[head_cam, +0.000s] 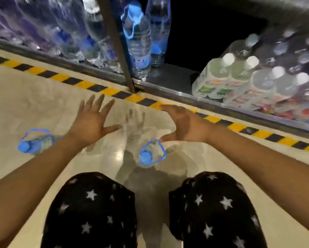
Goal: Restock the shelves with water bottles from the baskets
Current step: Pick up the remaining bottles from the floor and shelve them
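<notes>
A clear water bottle with a blue cap (151, 154) stands upright on the floor between my knees. A second one (37, 143) lies on its side at the left, partly hidden by my left forearm. Two more blue-capped bottles (138, 38) stand on the bottom shelf (169, 81) just right of a metal upright. My left hand (92, 120) hovers over the floor with fingers spread, holding nothing. My right hand (184, 125) is held flat and empty, its thumb just above the standing bottle.
Shrink-wrapped packs of white-capped bottles (248, 81) fill the shelf's right side. Wrapped blue-labelled packs (60, 33) fill the left bay. A metal upright (118, 45) divides the bays. Yellow-black hazard tape (103, 91) runs along the shelf base. My knees are at the bottom.
</notes>
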`<action>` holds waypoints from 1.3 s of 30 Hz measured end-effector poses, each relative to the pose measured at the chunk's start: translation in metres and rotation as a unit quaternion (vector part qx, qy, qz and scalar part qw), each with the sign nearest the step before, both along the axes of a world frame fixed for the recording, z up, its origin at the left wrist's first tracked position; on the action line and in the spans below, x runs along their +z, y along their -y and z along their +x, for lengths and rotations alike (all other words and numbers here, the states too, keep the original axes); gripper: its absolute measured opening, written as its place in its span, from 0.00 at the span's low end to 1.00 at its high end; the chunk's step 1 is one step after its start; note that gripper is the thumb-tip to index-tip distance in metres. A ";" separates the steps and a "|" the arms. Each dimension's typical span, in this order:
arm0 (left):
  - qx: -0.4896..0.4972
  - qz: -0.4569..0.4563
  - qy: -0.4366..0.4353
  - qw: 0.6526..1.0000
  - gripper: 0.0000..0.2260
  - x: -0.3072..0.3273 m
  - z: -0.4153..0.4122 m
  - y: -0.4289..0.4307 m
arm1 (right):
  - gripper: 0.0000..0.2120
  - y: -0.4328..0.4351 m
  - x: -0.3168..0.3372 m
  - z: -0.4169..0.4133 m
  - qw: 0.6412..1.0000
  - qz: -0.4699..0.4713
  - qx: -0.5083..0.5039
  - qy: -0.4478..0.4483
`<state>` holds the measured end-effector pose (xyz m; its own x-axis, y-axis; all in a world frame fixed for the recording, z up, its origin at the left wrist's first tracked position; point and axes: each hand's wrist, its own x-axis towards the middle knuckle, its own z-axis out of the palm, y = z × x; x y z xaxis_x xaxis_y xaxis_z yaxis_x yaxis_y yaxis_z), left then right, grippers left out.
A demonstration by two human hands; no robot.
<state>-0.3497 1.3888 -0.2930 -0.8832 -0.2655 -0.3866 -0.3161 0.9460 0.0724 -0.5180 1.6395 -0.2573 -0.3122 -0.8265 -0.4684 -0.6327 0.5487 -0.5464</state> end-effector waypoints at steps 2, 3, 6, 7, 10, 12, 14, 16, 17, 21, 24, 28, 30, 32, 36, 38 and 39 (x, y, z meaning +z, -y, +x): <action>-0.023 -0.020 -0.024 0.999 0.44 -0.032 -0.010 0.012 | 0.46 0.014 -0.020 -0.002 0.999 -0.050 0.006 0.019; -0.034 -0.030 -0.038 0.998 0.43 -0.044 -0.016 0.017 | 0.44 0.021 -0.025 -0.001 0.997 -0.066 0.001 0.029; -0.022 -0.053 -0.085 0.995 0.43 -0.076 -0.030 0.027 | 0.38 0.035 -0.034 0.007 0.994 -0.084 0.039 0.053; -0.016 -0.051 -0.097 0.994 0.43 -0.082 -0.031 0.028 | 0.38 0.038 -0.036 0.013 0.994 -0.074 0.068 0.051; -0.012 -0.028 -0.132 0.991 0.45 -0.084 -0.027 0.029 | 0.45 0.040 -0.042 0.031 0.990 -0.003 0.142 0.017; -0.002 -0.018 -0.155 0.988 0.45 -0.081 -0.020 0.025 | 0.47 0.037 -0.043 0.043 0.987 0.025 0.156 0.025; 0.019 0.015 -0.167 0.986 0.45 -0.080 -0.013 0.015 | 0.44 0.033 -0.049 0.055 0.981 0.016 0.190 -0.029; 0.002 0.046 -0.164 0.985 0.45 -0.085 -0.006 0.000 | 0.37 0.030 -0.060 0.066 0.970 -0.005 0.217 -0.106; -0.011 0.055 -0.158 0.986 0.45 -0.088 -0.002 -0.005 | 0.32 0.029 -0.064 0.070 0.967 -0.021 0.219 -0.125; -0.001 0.149 -0.137 0.979 0.45 -0.092 0.005 -0.010 | 0.21 0.025 -0.073 0.070 0.982 -0.084 0.150 -0.078; 0.004 0.227 -0.120 0.966 0.48 -0.084 0.006 -0.012 | 0.13 0.019 -0.078 0.058 0.989 -0.150 0.010 0.005; -0.041 0.301 -0.110 0.946 0.53 -0.085 0.001 -0.032 | 0.10 0.019 -0.078 0.048 0.977 -0.188 -0.077 0.072; -0.056 0.321 -0.093 0.941 0.58 -0.090 -0.003 -0.040 | 0.10 0.022 -0.072 0.046 0.969 -0.212 -0.096 0.084; -0.064 0.352 -0.091 0.929 0.58 -0.089 -0.009 -0.044 | 0.11 0.026 -0.058 0.041 0.950 -0.263 -0.133 0.104; -0.057 0.516 -0.147 0.842 0.52 -0.071 -0.018 -0.055 | 0.15 0.029 -0.015 0.028 0.905 -0.357 -0.149 0.174; -0.012 0.553 -0.204 0.808 0.45 -0.055 -0.021 -0.059 | 0.14 0.031 0.004 0.023 0.888 -0.391 -0.157 0.185; 0.008 0.564 -0.237 0.791 0.39 -0.048 -0.022 -0.061 | 0.12 0.033 0.012 0.020 0.880 -0.402 -0.166 0.192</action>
<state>-0.3715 1.4498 -0.3407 -0.9999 -0.0008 -0.0130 -0.0129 0.1911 0.9815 -0.4982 1.6063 -0.2450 -0.5452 -0.8321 0.1017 -0.1953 0.0081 -0.9807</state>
